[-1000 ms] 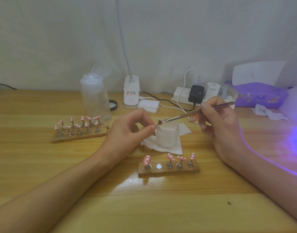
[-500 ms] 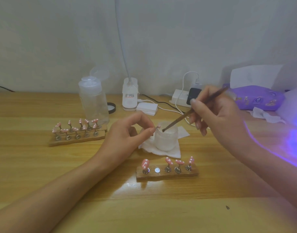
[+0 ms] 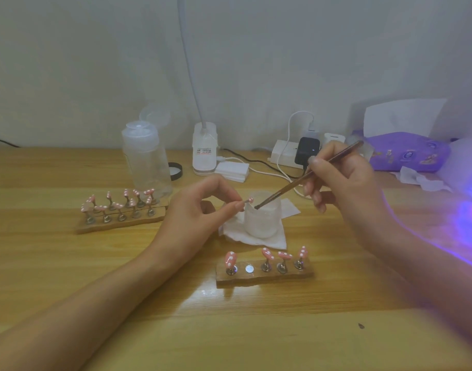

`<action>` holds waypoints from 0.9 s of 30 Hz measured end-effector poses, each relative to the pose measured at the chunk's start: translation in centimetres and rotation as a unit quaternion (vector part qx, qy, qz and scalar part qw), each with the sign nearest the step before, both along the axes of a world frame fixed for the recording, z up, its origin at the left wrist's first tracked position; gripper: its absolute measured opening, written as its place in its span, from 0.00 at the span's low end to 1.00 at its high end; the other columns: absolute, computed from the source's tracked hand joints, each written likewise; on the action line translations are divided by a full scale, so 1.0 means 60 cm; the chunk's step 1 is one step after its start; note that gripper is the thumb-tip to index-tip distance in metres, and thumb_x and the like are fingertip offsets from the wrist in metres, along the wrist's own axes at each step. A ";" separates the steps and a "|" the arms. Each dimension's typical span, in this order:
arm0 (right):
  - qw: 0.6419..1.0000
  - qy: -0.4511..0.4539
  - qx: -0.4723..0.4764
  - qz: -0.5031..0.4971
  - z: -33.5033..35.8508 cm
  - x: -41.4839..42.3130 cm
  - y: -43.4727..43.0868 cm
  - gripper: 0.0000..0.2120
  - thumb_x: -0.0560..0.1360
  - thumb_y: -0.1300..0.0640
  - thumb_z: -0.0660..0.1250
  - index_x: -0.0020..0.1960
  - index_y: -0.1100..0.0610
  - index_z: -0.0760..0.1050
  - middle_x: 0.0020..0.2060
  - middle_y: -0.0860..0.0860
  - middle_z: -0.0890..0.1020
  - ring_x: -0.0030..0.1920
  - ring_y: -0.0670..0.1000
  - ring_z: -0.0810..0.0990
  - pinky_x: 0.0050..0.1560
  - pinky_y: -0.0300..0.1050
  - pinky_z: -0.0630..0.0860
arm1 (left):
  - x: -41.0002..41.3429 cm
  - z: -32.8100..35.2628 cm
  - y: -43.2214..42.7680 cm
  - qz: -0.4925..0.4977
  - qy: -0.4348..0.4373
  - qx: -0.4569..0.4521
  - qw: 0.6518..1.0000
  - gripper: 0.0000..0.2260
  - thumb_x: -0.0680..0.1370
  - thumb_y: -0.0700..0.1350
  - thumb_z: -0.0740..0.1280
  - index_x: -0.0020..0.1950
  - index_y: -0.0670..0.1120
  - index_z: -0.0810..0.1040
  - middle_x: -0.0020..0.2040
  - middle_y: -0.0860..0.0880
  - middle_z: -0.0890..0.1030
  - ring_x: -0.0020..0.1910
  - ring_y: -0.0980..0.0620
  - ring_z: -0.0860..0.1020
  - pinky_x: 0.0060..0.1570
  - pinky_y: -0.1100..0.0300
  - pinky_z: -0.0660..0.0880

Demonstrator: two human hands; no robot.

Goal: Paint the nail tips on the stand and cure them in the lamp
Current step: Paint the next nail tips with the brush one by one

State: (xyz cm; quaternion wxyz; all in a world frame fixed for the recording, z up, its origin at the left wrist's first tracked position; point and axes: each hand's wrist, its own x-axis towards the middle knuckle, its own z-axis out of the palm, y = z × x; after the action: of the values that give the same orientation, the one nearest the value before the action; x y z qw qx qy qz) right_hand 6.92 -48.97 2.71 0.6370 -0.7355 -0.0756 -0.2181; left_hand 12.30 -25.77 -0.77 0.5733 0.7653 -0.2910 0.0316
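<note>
**Hands, two.**
- Your left hand: thumb and forefinger are pinched on one tip, pink with white dots, on its peg. The other fingers are loosely curled. The tip sits at the 10 o'clock side of the jar rim; contact with the rim cannot be told.
- Your right hand: it grasps one brush like a pen. The handle end points to 2 o'clock and the bristle end is down inside the jar mouth.

**Jar, one.** Frosted white, upright on a tissue, mid-surface.

**Stands, two.**
- Near stand, at 6 o'clock from the jar: four pink dotted tips on pegs, plus one bare round metal spot, second from the left.
- Far stand, at 9 o'clock from the jar, left of your left hand: about ten tips in two rows. Blur prevents a sure count.

**Curing lamp, one.** At the 3 o'clock edge and only partly in view. Its violet glow spills over the surface and your right forearm.

**Back of the surface, 10 to 2 o'clock.**
- One clear bottle, cap flipped open.
- One black ring just beside the bottle.
- One white desk-lamp base with a gooseneck.
- One stack of white pads.
- One power strip with a black adapter.
- One purple pack.
</note>
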 end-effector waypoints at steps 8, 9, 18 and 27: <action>0.978 0.067 0.197 -0.010 -0.032 0.002 -0.010 0.12 0.82 0.59 0.60 0.39 0.53 0.68 0.26 0.51 0.77 0.24 0.45 0.70 0.23 0.35 0.66 | -0.003 0.000 0.001 0.000 -0.025 0.001 1.000 0.03 0.76 0.46 0.73 0.43 0.53 0.82 0.47 0.56 0.83 0.27 0.59 0.69 0.30 0.66 0.70; 0.976 0.072 0.206 -0.005 -0.032 0.002 -0.010 0.12 0.82 0.59 0.60 0.39 0.53 0.68 0.27 0.50 0.77 0.25 0.45 0.71 0.23 0.35 0.66 | -0.003 0.000 0.001 0.001 -0.026 0.001 1.000 0.03 0.76 0.46 0.73 0.44 0.53 0.82 0.47 0.56 0.83 0.27 0.58 0.69 0.30 0.65 0.71; 0.980 0.063 0.183 0.034 -0.032 0.001 -0.011 0.08 0.73 0.49 0.66 0.40 0.51 0.69 0.30 0.49 0.80 0.28 0.44 0.72 0.27 0.35 0.68 | -0.002 0.000 0.000 0.006 -0.026 0.015 1.000 0.01 0.76 0.47 0.73 0.45 0.53 0.83 0.48 0.57 0.83 0.28 0.58 0.70 0.32 0.64 0.72; 0.986 0.066 0.150 0.025 -0.036 0.003 -0.007 0.09 0.72 0.48 0.67 0.39 0.51 0.71 0.32 0.52 0.82 0.29 0.46 0.73 0.28 0.36 0.69 | 0.000 0.001 -0.002 0.004 -0.030 0.017 0.999 0.02 0.76 0.47 0.73 0.44 0.54 0.83 0.47 0.57 0.84 0.27 0.59 0.70 0.30 0.68 0.69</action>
State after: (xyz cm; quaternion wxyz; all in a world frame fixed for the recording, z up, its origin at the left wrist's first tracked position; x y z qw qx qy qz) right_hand 7.10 -49.36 0.54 0.7491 -0.6421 -0.0185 -0.1619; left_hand 12.28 -25.86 -0.68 0.5514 0.7745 -0.3055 0.0521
